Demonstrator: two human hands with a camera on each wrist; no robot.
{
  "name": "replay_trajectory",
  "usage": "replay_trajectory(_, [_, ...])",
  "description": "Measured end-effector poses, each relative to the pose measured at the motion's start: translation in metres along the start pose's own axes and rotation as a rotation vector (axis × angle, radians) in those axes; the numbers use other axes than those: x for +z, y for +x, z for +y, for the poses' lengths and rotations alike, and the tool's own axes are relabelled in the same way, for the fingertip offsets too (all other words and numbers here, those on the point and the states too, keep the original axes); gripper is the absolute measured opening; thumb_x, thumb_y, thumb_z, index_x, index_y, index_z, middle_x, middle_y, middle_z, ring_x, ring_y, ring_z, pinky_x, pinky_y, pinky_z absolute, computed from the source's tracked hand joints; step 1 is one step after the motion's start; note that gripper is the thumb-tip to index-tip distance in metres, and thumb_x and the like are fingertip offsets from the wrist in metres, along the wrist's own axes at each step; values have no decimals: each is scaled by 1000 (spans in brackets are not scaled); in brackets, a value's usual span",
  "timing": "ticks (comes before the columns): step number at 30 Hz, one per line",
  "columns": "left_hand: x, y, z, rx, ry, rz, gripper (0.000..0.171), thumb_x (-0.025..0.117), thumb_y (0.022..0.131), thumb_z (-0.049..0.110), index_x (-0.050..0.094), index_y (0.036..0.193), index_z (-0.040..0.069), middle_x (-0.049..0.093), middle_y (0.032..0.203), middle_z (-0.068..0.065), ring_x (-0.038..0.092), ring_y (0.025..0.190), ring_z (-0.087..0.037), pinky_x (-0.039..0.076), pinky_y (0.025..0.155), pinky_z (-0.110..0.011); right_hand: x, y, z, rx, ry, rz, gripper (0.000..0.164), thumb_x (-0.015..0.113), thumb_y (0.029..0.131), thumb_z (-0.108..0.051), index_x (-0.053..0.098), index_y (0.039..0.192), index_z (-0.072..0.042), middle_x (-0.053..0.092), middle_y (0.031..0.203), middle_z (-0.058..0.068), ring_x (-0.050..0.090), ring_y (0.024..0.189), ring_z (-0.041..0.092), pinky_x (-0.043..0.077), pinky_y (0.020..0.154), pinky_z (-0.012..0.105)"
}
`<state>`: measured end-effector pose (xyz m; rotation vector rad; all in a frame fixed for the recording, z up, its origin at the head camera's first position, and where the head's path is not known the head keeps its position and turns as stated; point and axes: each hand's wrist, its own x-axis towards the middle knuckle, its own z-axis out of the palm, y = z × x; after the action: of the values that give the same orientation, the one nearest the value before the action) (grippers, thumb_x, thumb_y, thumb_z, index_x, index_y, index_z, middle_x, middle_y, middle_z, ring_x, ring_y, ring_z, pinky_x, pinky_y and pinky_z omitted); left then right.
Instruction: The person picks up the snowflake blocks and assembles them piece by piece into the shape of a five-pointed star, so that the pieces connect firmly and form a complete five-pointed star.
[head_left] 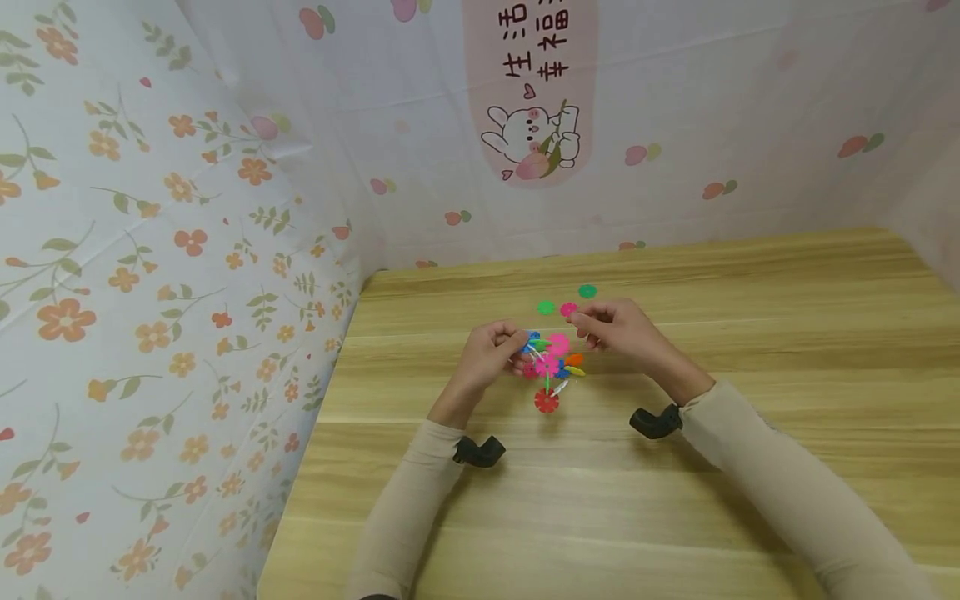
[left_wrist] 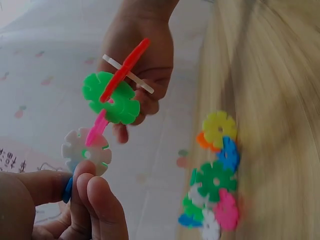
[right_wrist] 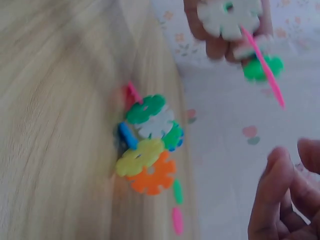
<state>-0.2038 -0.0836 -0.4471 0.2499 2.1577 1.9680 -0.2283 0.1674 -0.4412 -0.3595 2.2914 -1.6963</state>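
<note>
Pink disc (head_left: pixel 567 308) lies beyond the disc chain (left_wrist: pixel 121 107), nearer the right hand (head_left: pixel 618 327), whose fingers look parted, empty; the left hand (head_left: pixel 487 357) pinches the chain's end.

Tabletop (head_left: pixel 787 358): pale yellow-brown wood grain, spread before you; its far edge meets the cloth.
Back cloth (head_left: pixel 675 75): white, lightly creased, hanging ahead of you.
Fruit-like prints (head_left: pixel 636 155): pink or reddish with green leaf shapes, scattered over that cloth.
Pink panel (head_left: pixel 480 50): rounded at its lower end, cut off by the head view's top edge; also at your left wrist view's left edge.
Chinese characters (head_left: pixel 553 71): dark, two columns, upper panel.
Rabbit drawing (head_left: pixel 521 125): white, outlined, turned sideways, ears toward your left.
Left cloth (head_left: pixel 45 275): white, at your left.
Flower prints (head_left: pixel 66 321): orange, with green leafy sprigs (head_left: pixel 262 306) between.
</note>
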Motion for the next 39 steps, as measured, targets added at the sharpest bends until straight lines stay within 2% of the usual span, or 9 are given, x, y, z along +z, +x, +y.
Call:
replay_trajectory(4, [-14, -3, -4, -10, -10, 16, 15, 60, 101, 11, 63, 95, -3, 66, 82, -27, 63, 63, -22, 57, 60, -33, -2, 10, 9, 50, 31, 84, 42, 62, 100, -36, 65, 117, 3, 61, 103, 24, 61, 83, 35, 56, 72, 34])
replay_trajectory(7, [-19, -5, -5, -20, -8, 11, 15, 60, 101, 11, 64, 96, -3, 66, 84, -29, 63, 65, -24, 56, 60, -32, -2, 19, 18, 80, 52, 99, 46, 61, 100, -37, 63, 120, 5, 59, 101, 22, 60, 76, 29, 54, 66, 31])
replay_trajectory(12, [-23, -6, -5, -41, -11, -36, 18, 58, 102, 10, 63, 99, -7, 66, 81, -24, 61, 63, -20, 55, 59, -28, 5, 37, 30, 120, 92, 60, 44, 62, 100, -36, 64, 121, 3, 55, 91, 17, 46, 57, 14, 41, 53, 26])
replay_trajectory(18, [-25, -4, -8, -66, 28, -67, 20, 56, 103, 10, 63, 104, -8, 65, 74, -8, 59, 62, -15, 54, 58, -27, 17, 56, 38, 144, 113, 17, 43, 63, 100, -35, 63, 126, -2, 54, 87, 13, 36, 52, 13, 31, 49, 26])
replay_trajectory(23, [-27, -5, -11, -76, 33, -64, 21, 57, 103, 11, 64, 103, -8, 65, 74, -9, 59, 62, -16, 54, 57, -26, 27, 67, 40, 172, 117, -2, 41, 66, 97, -39, 66, 123, -6, 50, 75, 4, 32, 48, 12, 30, 46, 25])
replay_trajectory(28, [-29, -6, -12, -84, 31, -70, 21, 57, 103, 12, 64, 104, -7, 66, 79, -18, 60, 62, -15, 55, 58, -27, 35, 72, 40, 181, 88, -20, 40, 66, 96, -38, 68, 123, -9, 38, 58, -4, 28, 45, 10, 28, 44, 25])
replay_trajectory(35, [-30, -7, -15, -110, 40, -76, 22, 56, 104, 15, 64, 104, -5, 63, 93, -36, 60, 65, -18, 57, 65, -36, 41, 74, 45, 168, 34, -93, 42, 66, 97, -41, 69, 127, -12, 43, 59, -9, 31, 51, 9, 31, 51, 23])
replay_trajectory(37, [-30, -7, -16, -106, 41, -77, 22, 56, 104, 14, 64, 104, -5, 63, 91, -34, 60, 65, -19, 57, 65, -36, 42, 74, 46, 165, 16, -95, 39, 67, 96, -40, 70, 124, -13, 44, 61, -6, 32, 52, 12, 32, 51, 25])
replay_trajectory(39, [-30, -8, -17, -104, 39, -80, 22, 56, 104, 14, 64, 104, -6, 65, 87, -28, 60, 65, -18, 57, 63, -34, 44, 75, 45, 144, -39, -98, 37, 67, 96, -39, 72, 121, -13, 59, 73, -4, 43, 60, 13, 39, 57, 26])
